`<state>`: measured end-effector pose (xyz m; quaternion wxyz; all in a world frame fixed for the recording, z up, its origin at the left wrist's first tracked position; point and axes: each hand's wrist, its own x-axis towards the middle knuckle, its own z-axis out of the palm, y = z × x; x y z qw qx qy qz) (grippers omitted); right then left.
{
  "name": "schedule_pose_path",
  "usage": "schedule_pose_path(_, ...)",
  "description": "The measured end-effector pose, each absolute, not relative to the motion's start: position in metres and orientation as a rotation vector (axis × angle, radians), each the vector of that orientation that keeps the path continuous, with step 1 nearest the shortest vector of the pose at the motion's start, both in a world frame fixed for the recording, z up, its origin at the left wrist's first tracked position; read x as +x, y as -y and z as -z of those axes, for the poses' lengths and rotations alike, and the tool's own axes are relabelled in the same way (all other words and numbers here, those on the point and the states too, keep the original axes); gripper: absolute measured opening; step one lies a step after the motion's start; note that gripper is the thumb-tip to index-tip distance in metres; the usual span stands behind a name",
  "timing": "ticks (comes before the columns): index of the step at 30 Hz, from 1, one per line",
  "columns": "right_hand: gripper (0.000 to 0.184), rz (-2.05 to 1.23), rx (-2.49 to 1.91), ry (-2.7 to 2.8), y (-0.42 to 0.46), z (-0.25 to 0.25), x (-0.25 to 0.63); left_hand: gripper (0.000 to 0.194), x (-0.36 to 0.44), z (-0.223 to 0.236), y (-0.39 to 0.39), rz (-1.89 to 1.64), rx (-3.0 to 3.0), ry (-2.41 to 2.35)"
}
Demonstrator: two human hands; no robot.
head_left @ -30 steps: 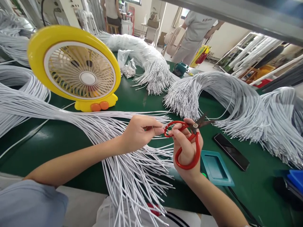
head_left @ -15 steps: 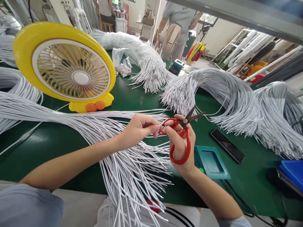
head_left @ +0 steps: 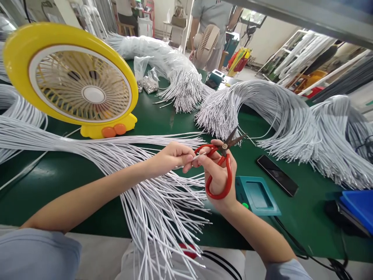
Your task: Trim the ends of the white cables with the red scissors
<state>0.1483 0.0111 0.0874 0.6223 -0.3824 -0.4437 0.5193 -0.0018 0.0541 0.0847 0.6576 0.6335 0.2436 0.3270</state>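
Note:
Between thumb and fingers my left hand (head_left: 175, 158) pinches one white cable (head_left: 199, 156) near its end. My right hand (head_left: 219, 171) is wrapped round red-handled scissors (head_left: 225, 147), whose dark blades stand apart and point away to the upper right. Its thumb and finger also meet the tip of the pinched cable, close to the left hand. Below my left forearm, a loose bundle of white cables (head_left: 157, 206) fans out over the table and hangs past its front edge. These cables gather into a tight bunch toward the left.
A yellow fan (head_left: 128, 70) stands at the left on the green table (head_left: 26, 198). Farther back lie cable bundles (head_left: 271, 105) and small plastic bags (head_left: 150, 81). A teal tray (head_left: 272, 208) and a phone (head_left: 277, 175) are right of my hand. Another person (head_left: 212, 19) stands behind.
The view has shifted slightly right. My hands have come closer together, and the cable tip now shows between the fingers of both. The scissors stay in my right hand with blades apart.

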Motion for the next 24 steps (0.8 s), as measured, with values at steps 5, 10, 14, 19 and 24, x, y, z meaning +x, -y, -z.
schedule_pose_path(5, 0.033, -0.869, -0.835, 0.981, -0.016, -0.1, 0.159, 0.026, -0.004, -0.081, -0.058, -0.773, 1.413, -0.543)
schedule_pose_path(10, 0.033, -0.692, -0.771, 0.91, -0.019, -0.113, 0.17, 0.022, -0.006, -0.064, -0.071, -0.655, 1.831, -0.715)
schedule_pose_path(14, 0.035, -0.75, -0.749, 0.911, -0.021, -0.115, 0.172, 0.023, -0.011, -0.031, -0.092, -0.392, 2.515, -1.165)
schedule_pose_path(19, 0.034, -0.758, -0.723, 0.885, -0.023, -0.118, 0.174, 0.024, -0.017, -0.001, -0.106, -0.252, 2.641, -1.282)
schedule_pose_path(24, 0.035, -0.744, -0.728, 0.875, -0.023, -0.122, 0.177, 0.029, -0.016, 0.003, -0.106, -0.235, 2.656, -1.248)
